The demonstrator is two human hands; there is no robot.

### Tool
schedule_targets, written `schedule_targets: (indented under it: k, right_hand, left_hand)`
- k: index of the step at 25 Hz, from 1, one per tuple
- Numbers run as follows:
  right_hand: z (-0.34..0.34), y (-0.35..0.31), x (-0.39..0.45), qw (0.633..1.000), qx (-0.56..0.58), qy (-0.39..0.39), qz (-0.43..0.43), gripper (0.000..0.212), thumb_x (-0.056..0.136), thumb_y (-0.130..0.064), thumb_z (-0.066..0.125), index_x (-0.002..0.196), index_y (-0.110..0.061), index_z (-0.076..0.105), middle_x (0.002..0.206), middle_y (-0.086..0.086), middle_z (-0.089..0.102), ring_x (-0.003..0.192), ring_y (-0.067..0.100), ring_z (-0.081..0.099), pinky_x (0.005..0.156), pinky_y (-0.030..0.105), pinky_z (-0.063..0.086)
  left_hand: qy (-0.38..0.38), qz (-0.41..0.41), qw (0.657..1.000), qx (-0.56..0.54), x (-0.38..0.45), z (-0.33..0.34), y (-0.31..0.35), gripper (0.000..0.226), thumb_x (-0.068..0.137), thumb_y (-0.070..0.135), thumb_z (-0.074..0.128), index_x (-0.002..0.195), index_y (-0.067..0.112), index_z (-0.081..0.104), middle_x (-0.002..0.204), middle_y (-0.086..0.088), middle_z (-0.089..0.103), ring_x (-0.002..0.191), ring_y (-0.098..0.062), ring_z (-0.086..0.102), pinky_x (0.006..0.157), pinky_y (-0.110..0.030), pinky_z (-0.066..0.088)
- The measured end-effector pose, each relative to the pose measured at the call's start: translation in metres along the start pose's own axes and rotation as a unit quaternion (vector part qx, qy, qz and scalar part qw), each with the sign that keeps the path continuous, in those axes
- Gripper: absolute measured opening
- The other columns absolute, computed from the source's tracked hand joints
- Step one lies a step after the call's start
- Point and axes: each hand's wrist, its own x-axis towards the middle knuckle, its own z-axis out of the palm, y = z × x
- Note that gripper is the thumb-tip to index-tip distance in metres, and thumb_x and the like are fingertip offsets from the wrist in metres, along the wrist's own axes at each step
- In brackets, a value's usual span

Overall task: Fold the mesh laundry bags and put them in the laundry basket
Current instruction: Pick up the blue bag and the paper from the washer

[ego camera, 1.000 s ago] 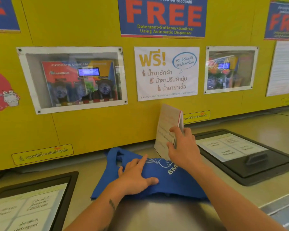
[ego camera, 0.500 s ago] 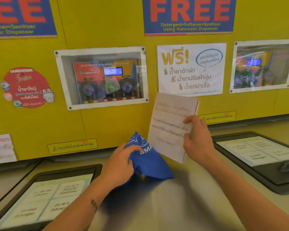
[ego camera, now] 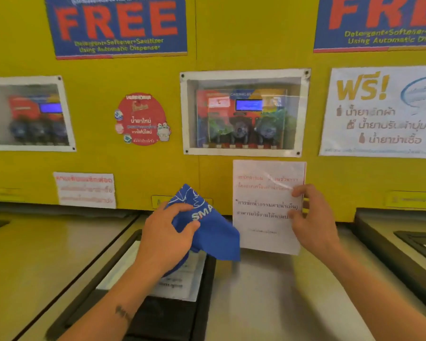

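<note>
- Left hand (ego camera: 166, 238) grips the folded blue bag (ego camera: 215, 236), lifted off the counter.
- Right hand (ego camera: 314, 221) pinches the laminated notice (ego camera: 263, 193); best set down first.

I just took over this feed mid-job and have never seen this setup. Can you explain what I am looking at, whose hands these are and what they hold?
There is no robot here. It is one view, from a camera worn on a person's head, looking forward and down at their two bare hands. The left hand grips a bunched blue cloth bag with white lettering, lifted off the surface. The right hand pinches a laminated sheet of paper printed in Thai script, holding it upright in front of the yellow wall. That wall carries posters and a window onto what look like dispenser pumps. Below is a pale counter with black-framed lids set into it. No laundry basket is in view.
</note>
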Motion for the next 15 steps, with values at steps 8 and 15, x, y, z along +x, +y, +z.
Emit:
schedule_targets:
  k: [8,15]
  right_hand:
    - [0.150,-0.118,-0.005,0.975,0.179,-0.101,-0.085,0.048,0.087,0.007,0.062,0.115,-0.029,0.049,0.129,-0.004,0.051,0.109,0.017,0.055,0.065,0.018,0.052]
    - [0.326,-0.242,-0.042,0.952,0.218,-0.159,-0.146,0.058,0.088,0.006,0.061,0.129,-0.033,0.047,0.134,-0.004,0.048,0.119,0.019,0.054,0.083,0.039,0.061]
  left_hand:
    - [0.162,-0.060,0.985,0.002,-0.008,-0.142,-0.083,0.062,0.084,-0.003,0.063,0.136,0.027,0.045,0.131,0.011,0.050,0.108,0.004,0.052,0.096,-0.018,0.042]
    - [0.247,-0.106,0.961,0.059,0.003,-0.307,-0.208,0.061,0.085,-0.001,0.062,0.138,0.024,0.046,0.138,-0.001,0.053,0.115,-0.018,0.055,0.094,-0.031,0.047]
